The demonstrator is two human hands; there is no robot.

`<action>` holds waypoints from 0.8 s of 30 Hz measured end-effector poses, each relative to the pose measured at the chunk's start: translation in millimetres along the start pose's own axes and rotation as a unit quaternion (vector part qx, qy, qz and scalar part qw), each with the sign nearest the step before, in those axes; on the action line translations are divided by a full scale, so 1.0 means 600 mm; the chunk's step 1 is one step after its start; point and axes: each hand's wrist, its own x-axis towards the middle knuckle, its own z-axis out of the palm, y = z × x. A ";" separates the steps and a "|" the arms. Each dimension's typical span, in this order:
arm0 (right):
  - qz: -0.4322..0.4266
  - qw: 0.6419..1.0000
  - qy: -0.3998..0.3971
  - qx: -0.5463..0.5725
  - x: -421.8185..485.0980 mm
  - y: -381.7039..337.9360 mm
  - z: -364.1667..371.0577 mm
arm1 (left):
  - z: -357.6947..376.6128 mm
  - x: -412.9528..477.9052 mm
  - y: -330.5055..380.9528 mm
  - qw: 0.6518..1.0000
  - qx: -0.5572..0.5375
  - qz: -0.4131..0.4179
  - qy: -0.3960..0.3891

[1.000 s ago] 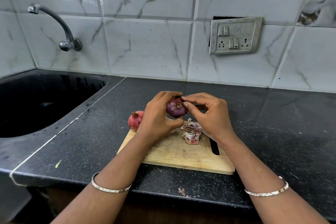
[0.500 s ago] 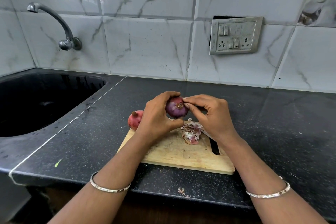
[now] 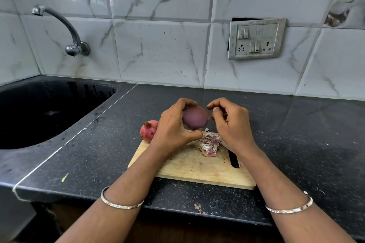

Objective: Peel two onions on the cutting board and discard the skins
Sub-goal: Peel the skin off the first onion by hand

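Note:
My left hand (image 3: 172, 128) grips a smooth purple onion (image 3: 195, 117) above the far part of the wooden cutting board (image 3: 199, 167). My right hand (image 3: 231, 124) is just right of the onion, thumb and forefinger pinched at its edge, seemingly on a thin scrap of skin. A second onion (image 3: 148, 130), pinkish-red with its dry skin on, lies at the board's far left corner, partly hidden by my left hand. A small pile of peeled skins (image 3: 209, 145) rests on the board under my right hand.
The board lies on a black speckled counter (image 3: 296, 144). A black sink (image 3: 39, 112) with a curved tap (image 3: 65, 29) is at the left. A switch and socket panel (image 3: 255, 38) hangs on the marble-tiled wall. A dark slot (image 3: 234, 161) is the board's handle hole.
The onion has been turned in my left hand, so its root end no longer faces me. My right fingers have shifted from the root end to the onion's right edge.

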 end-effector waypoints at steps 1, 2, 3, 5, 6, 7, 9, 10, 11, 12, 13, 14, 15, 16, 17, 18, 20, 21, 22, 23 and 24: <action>0.014 1.000 0.002 0.011 0.000 0.002 -0.001 | 0.000 0.000 -0.001 1.000 0.004 0.001 0.000; 0.022 1.000 0.002 0.020 0.000 0.003 -0.001 | 0.000 0.000 -0.002 1.000 0.006 0.002 0.003; 0.023 0.999 -0.001 0.023 0.000 0.004 -0.002 | 0.000 0.000 -0.003 1.000 0.005 0.002 0.007; 0.010 1.000 -0.019 0.003 0.000 0.005 -0.002 | 0.001 0.000 -0.006 1.000 0.000 0.002 0.016; 0.000 1.000 -0.027 -0.012 0.000 0.006 -0.001 | 0.001 0.000 -0.008 1.000 0.001 0.002 0.018; -0.008 0.999 -0.031 -0.020 0.000 0.006 0.000 | 0.001 0.000 -0.009 1.000 0.004 0.002 0.019; -0.019 0.999 -0.034 -0.017 0.001 0.004 -0.001 | 0.001 0.000 -0.011 1.000 0.007 0.001 0.022; -0.022 0.999 -0.034 -0.009 0.001 0.002 -0.001 | 0.001 0.000 -0.012 1.000 0.007 0.000 0.025; -0.024 0.999 -0.034 0.003 0.001 0.000 -0.002 | 0.000 0.000 -0.012 1.000 0.008 0.001 0.026; -0.028 0.999 -0.031 0.014 0.002 -0.002 -0.003 | 0.000 0.000 -0.011 1.000 0.009 0.003 0.025; -0.032 0.999 -0.027 0.023 0.002 -0.003 -0.003 | 0.001 0.000 -0.011 1.000 0.010 0.005 0.023; -0.036 0.999 -0.021 0.032 0.003 -0.004 -0.003 | 0.001 0.000 -0.010 1.000 0.010 0.008 0.023; -0.035 0.998 -0.014 0.044 0.004 -0.004 -0.003 | 0.001 0.000 -0.010 1.000 0.009 0.010 0.022; -0.031 0.998 -0.008 0.057 0.004 -0.003 -0.004 | 0.001 0.000 -0.009 1.000 0.009 0.012 0.021; -0.026 0.997 -0.003 0.068 0.004 -0.003 -0.004 | 0.001 -0.001 -0.009 1.000 0.009 0.016 0.020; -0.022 0.997 0.000 0.074 0.005 -0.002 -0.005 | 0.000 -0.001 -0.008 1.000 0.010 0.020 0.019; -0.024 0.997 0.002 0.078 0.005 0.000 -0.004 | -0.001 -0.001 -0.006 0.999 0.015 0.027 0.015; -0.029 0.996 0.000 0.080 0.005 0.001 -0.004 | -0.002 -0.001 -0.005 0.999 0.019 0.030 0.013; -0.035 0.996 -0.004 0.083 0.005 0.001 -0.004 | -0.003 -0.001 -0.005 0.999 0.022 0.032 0.012; -0.040 0.996 -0.007 0.085 0.004 0.001 -0.004 | -0.003 -0.001 -0.005 0.999 0.026 0.034 0.011; -0.045 0.995 -0.009 0.084 0.005 0.001 -0.004 | -0.004 -0.001 -0.005 0.999 0.028 0.034 0.009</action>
